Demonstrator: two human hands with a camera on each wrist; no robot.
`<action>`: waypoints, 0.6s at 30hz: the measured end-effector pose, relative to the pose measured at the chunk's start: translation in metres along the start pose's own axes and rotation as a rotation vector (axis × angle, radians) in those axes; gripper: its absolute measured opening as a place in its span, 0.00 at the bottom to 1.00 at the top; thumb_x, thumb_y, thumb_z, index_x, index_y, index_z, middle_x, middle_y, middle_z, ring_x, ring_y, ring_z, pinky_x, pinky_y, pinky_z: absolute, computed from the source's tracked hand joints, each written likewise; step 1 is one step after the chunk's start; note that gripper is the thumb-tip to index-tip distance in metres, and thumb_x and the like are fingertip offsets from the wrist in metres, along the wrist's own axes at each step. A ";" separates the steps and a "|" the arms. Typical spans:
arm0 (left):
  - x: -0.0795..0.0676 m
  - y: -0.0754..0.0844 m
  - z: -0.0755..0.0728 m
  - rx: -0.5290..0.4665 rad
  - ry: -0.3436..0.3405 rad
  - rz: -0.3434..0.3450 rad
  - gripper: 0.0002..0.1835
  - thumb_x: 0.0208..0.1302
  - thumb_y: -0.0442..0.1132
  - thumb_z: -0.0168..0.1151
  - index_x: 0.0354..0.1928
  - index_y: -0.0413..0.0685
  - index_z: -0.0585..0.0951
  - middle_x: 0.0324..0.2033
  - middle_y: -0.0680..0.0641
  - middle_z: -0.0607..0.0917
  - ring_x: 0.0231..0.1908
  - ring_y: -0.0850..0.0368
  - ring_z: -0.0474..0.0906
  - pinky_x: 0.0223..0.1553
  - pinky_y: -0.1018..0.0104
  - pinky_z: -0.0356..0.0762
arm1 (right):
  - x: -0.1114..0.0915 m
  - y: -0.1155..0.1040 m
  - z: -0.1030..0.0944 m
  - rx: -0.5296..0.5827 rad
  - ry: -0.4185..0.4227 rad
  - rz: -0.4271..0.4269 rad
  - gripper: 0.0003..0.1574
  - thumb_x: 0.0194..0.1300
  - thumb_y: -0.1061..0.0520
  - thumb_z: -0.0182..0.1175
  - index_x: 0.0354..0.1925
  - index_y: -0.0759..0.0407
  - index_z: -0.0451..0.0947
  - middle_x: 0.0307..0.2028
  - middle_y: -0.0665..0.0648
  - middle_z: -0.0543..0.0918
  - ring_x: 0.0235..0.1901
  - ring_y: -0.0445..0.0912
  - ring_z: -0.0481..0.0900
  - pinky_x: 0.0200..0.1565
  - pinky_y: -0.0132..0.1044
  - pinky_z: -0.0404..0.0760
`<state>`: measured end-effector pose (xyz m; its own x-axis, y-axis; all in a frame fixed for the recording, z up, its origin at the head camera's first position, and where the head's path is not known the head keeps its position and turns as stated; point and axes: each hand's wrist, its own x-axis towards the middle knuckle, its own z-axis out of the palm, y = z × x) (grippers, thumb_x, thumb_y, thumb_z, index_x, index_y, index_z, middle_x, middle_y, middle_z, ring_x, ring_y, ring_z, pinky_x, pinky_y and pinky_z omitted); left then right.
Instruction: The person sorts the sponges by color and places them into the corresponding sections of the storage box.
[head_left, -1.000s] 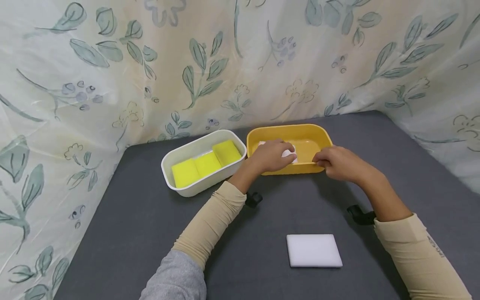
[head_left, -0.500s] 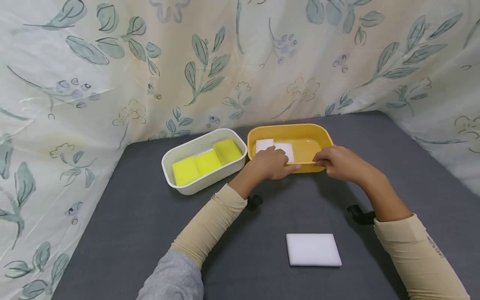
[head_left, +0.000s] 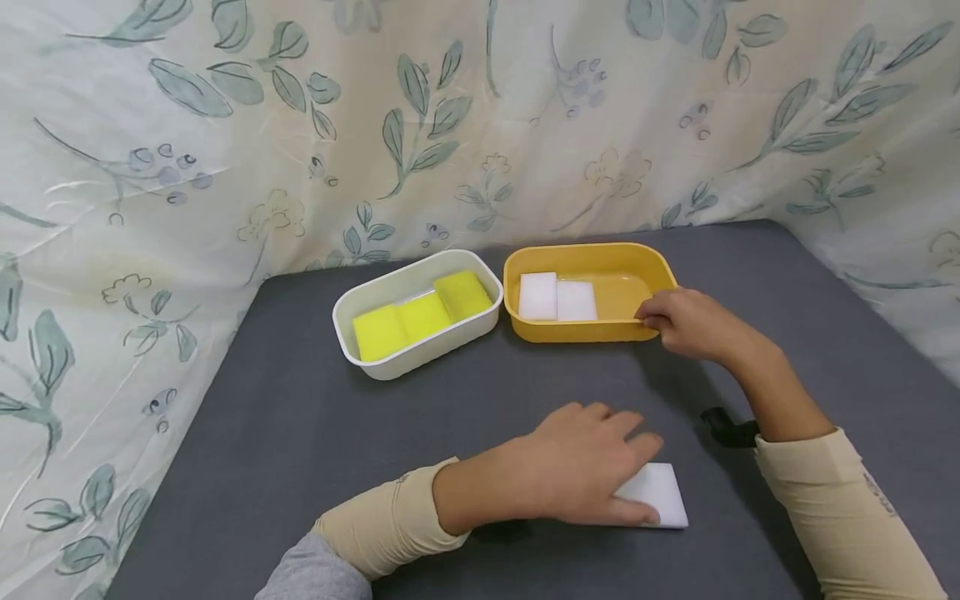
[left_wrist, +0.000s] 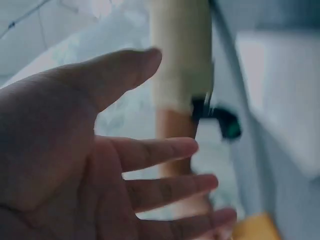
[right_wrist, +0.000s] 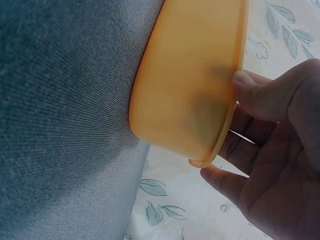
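My left hand (head_left: 581, 467), fingers spread, hovers over a white sponge (head_left: 660, 493) on the near part of the table and hides much of it. The left wrist view shows that hand's palm (left_wrist: 60, 165) with nothing in it. My right hand (head_left: 693, 325) pinches the near right rim of a yellow plastic tub (head_left: 592, 332); in the right wrist view the thumb (right_wrist: 247, 87) lies on the outer side and the fingers pass over the rim. Two white sponge pieces (head_left: 537, 296) lie side by side in the tub's left half.
Left of the yellow tub, almost touching it, stands a white tub (head_left: 408, 360) with three yellow sponges (head_left: 423, 317) in a row. Both tubs are near the far edge of the dark grey table (head_left: 300, 467). A leaf-patterned curtain (head_left: 420, 125) hangs behind.
My left hand has left the white pieces in the yellow tub and come back toward me, over the white sponge on the table. My right hand has kept its grip on the rim.
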<state>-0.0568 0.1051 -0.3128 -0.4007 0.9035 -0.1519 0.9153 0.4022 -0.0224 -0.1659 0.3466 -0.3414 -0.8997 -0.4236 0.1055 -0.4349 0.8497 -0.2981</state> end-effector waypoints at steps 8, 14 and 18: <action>0.007 0.009 0.028 0.025 -0.252 0.072 0.46 0.56 0.67 0.68 0.76 0.77 0.59 0.76 0.55 0.55 0.57 0.57 0.74 0.47 0.65 0.76 | -0.002 -0.001 0.003 0.026 -0.012 0.032 0.11 0.65 0.71 0.60 0.44 0.69 0.85 0.39 0.61 0.85 0.36 0.53 0.78 0.48 0.57 0.78; 0.014 0.008 0.032 0.005 -0.294 0.123 0.51 0.51 0.61 0.77 0.76 0.76 0.60 0.77 0.58 0.49 0.58 0.60 0.72 0.47 0.70 0.76 | -0.001 -0.002 0.002 0.016 -0.004 0.029 0.11 0.65 0.71 0.60 0.44 0.69 0.85 0.39 0.61 0.85 0.36 0.53 0.79 0.48 0.57 0.78; 0.019 0.009 0.033 -0.055 -0.314 0.156 0.47 0.56 0.51 0.77 0.75 0.68 0.61 0.77 0.60 0.48 0.49 0.66 0.75 0.39 0.73 0.75 | -0.002 -0.002 0.000 0.006 -0.001 0.025 0.11 0.65 0.72 0.60 0.44 0.69 0.85 0.39 0.61 0.85 0.36 0.53 0.79 0.48 0.57 0.79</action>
<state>-0.0545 0.1208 -0.3483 -0.2160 0.8687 -0.4458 0.9575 0.2778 0.0774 -0.1636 0.3456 -0.3406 -0.9102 -0.4026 0.0971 -0.4122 0.8580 -0.3065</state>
